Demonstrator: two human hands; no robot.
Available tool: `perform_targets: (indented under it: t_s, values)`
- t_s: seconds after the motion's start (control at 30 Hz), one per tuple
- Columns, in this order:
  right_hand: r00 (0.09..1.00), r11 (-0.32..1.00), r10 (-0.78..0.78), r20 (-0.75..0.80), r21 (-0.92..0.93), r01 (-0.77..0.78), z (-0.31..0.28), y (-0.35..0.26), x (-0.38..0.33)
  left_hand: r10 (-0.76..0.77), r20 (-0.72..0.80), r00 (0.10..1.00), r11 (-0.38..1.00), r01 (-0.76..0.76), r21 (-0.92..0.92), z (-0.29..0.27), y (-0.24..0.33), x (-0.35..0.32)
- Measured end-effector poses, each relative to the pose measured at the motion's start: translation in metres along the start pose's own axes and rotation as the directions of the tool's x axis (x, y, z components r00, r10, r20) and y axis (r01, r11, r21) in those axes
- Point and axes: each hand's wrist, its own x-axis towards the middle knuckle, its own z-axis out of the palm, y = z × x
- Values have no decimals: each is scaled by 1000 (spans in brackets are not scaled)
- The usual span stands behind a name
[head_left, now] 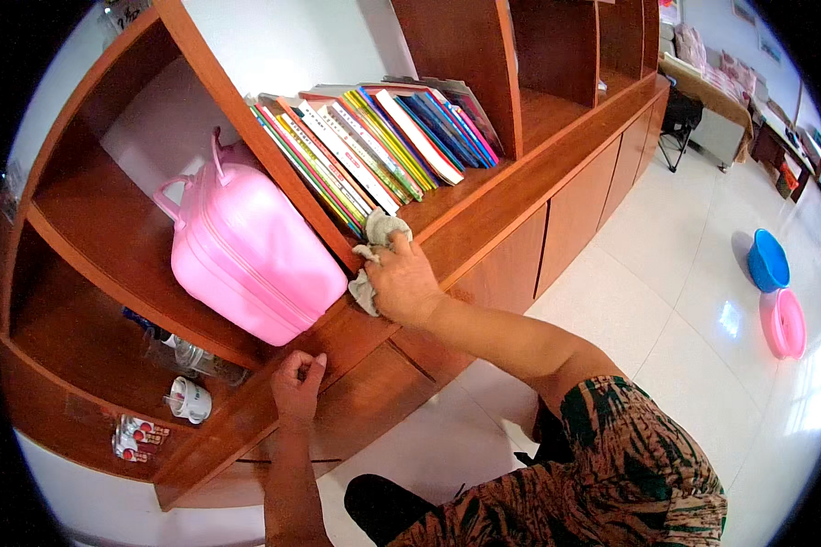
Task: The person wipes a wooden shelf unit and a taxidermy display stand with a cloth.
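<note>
My right hand (403, 281) presses a crumpled grey cloth (376, 235) against the wooden shelf unit (483, 196), at the foot of the upright divider between the pink case and the books. My left hand (297, 386) grips the front edge of the shelf ledge with curled fingers, just below the pink plastic case (246, 251). The case stands in the left compartment, its handle up. A row of leaning colourful books (374, 137) fills the compartment just right of the divider.
A lower shelf holds a white cup (190, 399), a glass jar (201, 358) and small packets (137, 438). Cabinet doors (575, 214) run below the ledge. On the white tiled floor sit a blue basin (768, 262) and a pink basin (787, 323). Furniture stands at the far right.
</note>
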Motion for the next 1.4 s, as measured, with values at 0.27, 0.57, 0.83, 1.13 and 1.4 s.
perform_targets:
  t_s: [0.27,0.57,0.83,1.13,1.4]
  values:
    - [996,991,86,5,-103,-85,0,100,-2,-50,193,980,998,41,50,-5,-2,9]
    - [976,991,-126,-180,-62,117,-8,32,-62,91,146,985,895,-145,422,0,0,11]
    - [914,858,359,-191,-318,-404,-25,156,-53,152,48,987,869,-157,469,8,-1,12]
    - [988,999,11,-157,39,-5,-1,-59,-72,72,62,995,831,-94,548,4,-7,13]
    - [984,994,-110,-140,-33,106,-11,15,-89,71,30,997,849,-76,523,5,-8,13]
